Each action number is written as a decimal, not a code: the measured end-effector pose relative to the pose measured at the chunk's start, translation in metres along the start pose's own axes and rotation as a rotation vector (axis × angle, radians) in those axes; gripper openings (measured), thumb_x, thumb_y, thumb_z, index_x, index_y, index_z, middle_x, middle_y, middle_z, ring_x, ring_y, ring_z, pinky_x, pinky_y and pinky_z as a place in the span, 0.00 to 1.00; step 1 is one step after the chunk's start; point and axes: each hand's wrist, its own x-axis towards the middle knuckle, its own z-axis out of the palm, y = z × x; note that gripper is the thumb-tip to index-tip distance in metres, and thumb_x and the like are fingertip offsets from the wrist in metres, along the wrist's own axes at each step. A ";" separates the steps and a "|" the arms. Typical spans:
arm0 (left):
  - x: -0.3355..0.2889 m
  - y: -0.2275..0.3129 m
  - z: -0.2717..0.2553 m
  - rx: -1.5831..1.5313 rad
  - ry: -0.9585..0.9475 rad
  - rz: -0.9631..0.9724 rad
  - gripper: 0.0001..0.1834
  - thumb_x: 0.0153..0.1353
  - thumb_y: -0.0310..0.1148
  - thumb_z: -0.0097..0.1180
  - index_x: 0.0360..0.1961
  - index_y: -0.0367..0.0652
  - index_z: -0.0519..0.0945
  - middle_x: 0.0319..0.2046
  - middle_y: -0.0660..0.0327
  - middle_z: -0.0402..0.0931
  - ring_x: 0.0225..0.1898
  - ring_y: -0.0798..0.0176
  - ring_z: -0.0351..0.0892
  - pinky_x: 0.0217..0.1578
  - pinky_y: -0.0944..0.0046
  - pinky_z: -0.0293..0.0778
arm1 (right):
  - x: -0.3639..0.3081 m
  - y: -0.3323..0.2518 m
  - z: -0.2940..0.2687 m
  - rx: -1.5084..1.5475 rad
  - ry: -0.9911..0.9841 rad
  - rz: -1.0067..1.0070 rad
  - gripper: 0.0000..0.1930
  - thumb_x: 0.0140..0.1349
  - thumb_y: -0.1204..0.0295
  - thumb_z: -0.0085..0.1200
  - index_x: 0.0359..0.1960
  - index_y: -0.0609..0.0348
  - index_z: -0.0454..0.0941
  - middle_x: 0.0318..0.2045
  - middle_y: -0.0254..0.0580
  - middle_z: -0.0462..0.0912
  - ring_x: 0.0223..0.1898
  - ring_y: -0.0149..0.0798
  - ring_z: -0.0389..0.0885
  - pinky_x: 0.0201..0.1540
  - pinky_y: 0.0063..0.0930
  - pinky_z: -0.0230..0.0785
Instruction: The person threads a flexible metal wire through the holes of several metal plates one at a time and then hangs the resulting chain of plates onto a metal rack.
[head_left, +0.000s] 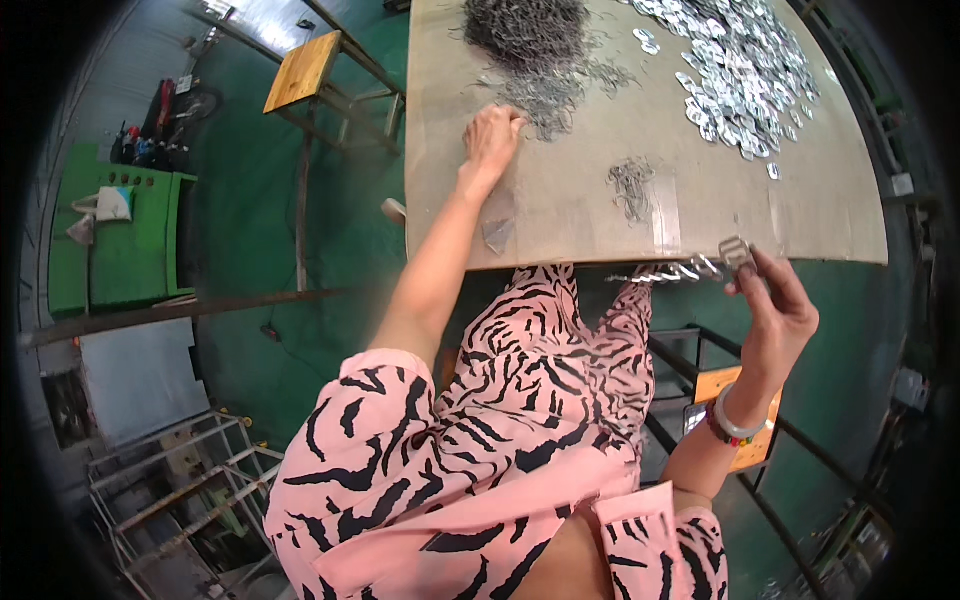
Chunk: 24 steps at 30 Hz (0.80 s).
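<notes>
My right hand (pixel 780 310), beyond the table's near edge, pinches a small silver metal buckle (pixel 735 252) between thumb and fingers. From near it a row of shiny metal pieces (pixel 670 272) stretches left along the edge; whether they are joined to the buckle is hard to tell. My left hand (pixel 492 138) rests on the table with its fingers drawn together at the edge of a loose spread of thin wire pieces (pixel 545 105). What is in its fingertips is too small to make out. Behind lies a dense dark heap of such wire pieces (pixel 525 30).
Flat silver metal pieces (pixel 745 80) lie in a large pile at the table's far right. A small wire cluster (pixel 630 188) sits mid-table (pixel 570 215), near clear tape. Wooden-topped stools (pixel 305 72) stand left and right. A green cabinet (pixel 120 250) is at far left.
</notes>
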 end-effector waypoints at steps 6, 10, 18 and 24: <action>-0.006 -0.033 0.015 0.168 -0.018 0.157 0.10 0.55 0.32 0.50 0.32 0.37 0.79 0.32 0.47 0.77 0.37 0.47 0.77 0.38 0.52 0.71 | 0.014 0.008 0.001 0.037 0.058 0.036 0.13 0.51 0.81 0.58 0.40 0.71 0.78 0.30 0.42 0.81 0.27 0.29 0.77 0.33 0.19 0.69; 0.000 -0.002 0.001 -0.118 0.139 0.042 0.10 0.60 0.30 0.48 0.37 0.35 0.77 0.31 0.51 0.78 0.32 0.55 0.79 0.34 0.59 0.74 | 0.018 0.012 -0.017 0.041 0.058 0.042 0.13 0.53 0.81 0.57 0.41 0.73 0.77 0.32 0.45 0.81 0.31 0.32 0.77 0.34 0.20 0.69; -0.048 0.200 -0.061 -1.209 -0.367 0.104 0.09 0.60 0.27 0.54 0.38 0.32 0.77 0.34 0.59 0.77 0.32 0.68 0.78 0.35 0.68 0.76 | 0.012 -0.004 -0.021 0.116 0.171 -0.004 0.07 0.52 0.82 0.56 0.33 0.72 0.80 0.25 0.41 0.82 0.24 0.27 0.78 0.28 0.18 0.72; -0.062 0.271 -0.064 -0.941 -0.284 0.553 0.07 0.57 0.25 0.56 0.36 0.34 0.77 0.36 0.55 0.75 0.33 0.63 0.76 0.37 0.67 0.72 | -0.001 -0.017 -0.021 0.170 0.236 0.053 0.08 0.52 0.81 0.57 0.35 0.71 0.80 0.25 0.44 0.82 0.23 0.30 0.79 0.24 0.19 0.74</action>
